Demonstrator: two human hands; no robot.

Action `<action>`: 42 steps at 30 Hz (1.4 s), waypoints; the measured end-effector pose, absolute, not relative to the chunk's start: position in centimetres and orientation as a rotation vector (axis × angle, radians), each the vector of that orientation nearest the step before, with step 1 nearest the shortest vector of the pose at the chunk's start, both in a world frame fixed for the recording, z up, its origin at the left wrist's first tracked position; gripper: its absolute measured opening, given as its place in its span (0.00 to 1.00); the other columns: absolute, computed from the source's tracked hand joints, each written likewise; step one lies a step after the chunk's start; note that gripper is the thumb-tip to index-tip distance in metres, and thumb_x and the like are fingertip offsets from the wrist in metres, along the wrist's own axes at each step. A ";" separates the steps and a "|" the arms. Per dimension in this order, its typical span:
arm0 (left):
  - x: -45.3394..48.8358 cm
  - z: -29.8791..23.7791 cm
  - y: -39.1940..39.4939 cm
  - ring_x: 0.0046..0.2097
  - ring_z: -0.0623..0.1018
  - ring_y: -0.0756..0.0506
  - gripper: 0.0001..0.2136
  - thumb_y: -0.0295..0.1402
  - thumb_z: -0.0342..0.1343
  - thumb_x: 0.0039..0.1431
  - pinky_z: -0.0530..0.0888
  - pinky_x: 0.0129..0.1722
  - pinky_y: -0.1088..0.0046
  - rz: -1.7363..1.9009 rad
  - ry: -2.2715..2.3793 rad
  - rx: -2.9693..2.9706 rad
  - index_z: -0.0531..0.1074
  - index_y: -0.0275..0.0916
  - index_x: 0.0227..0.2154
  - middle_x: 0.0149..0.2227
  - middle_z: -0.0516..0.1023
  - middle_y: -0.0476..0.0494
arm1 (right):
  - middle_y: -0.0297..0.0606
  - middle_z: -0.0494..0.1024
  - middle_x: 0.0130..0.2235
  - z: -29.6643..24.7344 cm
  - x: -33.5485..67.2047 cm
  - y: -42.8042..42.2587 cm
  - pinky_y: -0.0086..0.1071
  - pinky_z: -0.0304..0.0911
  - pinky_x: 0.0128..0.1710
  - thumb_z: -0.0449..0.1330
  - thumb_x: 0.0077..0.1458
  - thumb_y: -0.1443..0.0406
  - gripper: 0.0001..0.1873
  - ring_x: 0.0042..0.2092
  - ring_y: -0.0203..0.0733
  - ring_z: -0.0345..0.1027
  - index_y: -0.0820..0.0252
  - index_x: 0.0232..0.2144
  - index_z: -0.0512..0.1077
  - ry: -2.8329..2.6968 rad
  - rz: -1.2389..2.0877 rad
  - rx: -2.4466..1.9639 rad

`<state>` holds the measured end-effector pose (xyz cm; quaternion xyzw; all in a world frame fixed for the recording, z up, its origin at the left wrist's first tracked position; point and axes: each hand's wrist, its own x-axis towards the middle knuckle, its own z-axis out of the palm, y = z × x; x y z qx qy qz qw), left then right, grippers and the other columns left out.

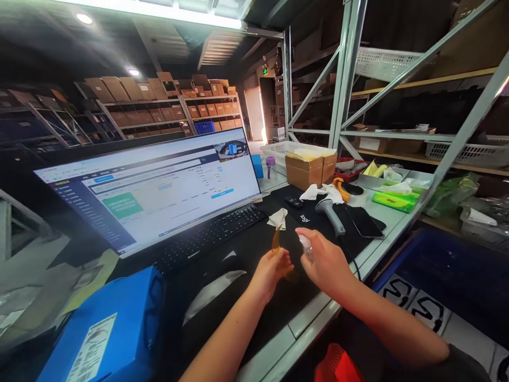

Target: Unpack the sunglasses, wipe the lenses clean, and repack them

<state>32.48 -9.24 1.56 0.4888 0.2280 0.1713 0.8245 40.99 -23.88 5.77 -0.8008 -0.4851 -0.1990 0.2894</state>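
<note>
My left hand (pixel 274 267) is closed in a pinch on a thin, see-through amber strip (pixel 276 240), whose tip stands up above the fingers. To the right of it, my right hand (pixel 326 260) wraps round a small clear spray bottle with a white top (pixel 304 241). The index finger lies on that top, and most of the bottle is hidden in the palm. Both hands are above a black desk mat (pixel 254 302). A crumpled white tissue (pixel 277 217) lies just beyond the left hand.
A monitor (pixel 159 196) and black keyboard (pixel 210 236) stand at the left, with a blue box (pixel 107 329) nearer me. On the right lie a barcode scanner (pixel 332 216), a phone (pixel 363 222), a mouse (pixel 293 202) and a green tissue pack (pixel 395 200). A cardboard box (pixel 304 172) sits behind.
</note>
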 end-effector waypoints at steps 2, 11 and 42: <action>32.5 1.6 -9.0 0.34 0.77 0.48 0.20 0.47 0.70 0.44 0.76 0.42 0.66 0.420 0.497 1.098 0.75 0.35 0.30 0.31 0.77 0.43 | 0.37 0.73 0.39 5.3 40.2 -24.1 0.31 0.60 0.29 0.52 0.51 0.75 0.34 0.37 0.43 0.72 0.52 0.60 0.60 -1.405 -0.505 -2.167; 32.2 1.9 -9.3 0.29 0.68 0.49 0.07 0.27 0.67 0.40 0.58 0.30 0.74 0.802 0.680 1.535 0.75 0.40 0.24 0.26 0.73 0.51 | 0.37 0.72 0.37 2.5 39.1 -26.7 0.30 0.56 0.24 0.50 0.54 0.76 0.32 0.32 0.42 0.69 0.51 0.60 0.58 -1.409 -0.637 -2.228; 32.4 1.5 -7.5 0.54 0.76 0.36 0.10 0.33 0.56 0.48 0.74 0.55 0.51 0.781 0.450 2.229 0.79 0.44 0.33 0.53 0.75 0.39 | 0.75 0.66 0.57 4.1 72.6 -31.2 0.51 0.62 0.54 0.57 0.56 0.66 0.45 0.57 0.65 0.65 0.84 0.65 0.39 -0.179 -0.638 -2.581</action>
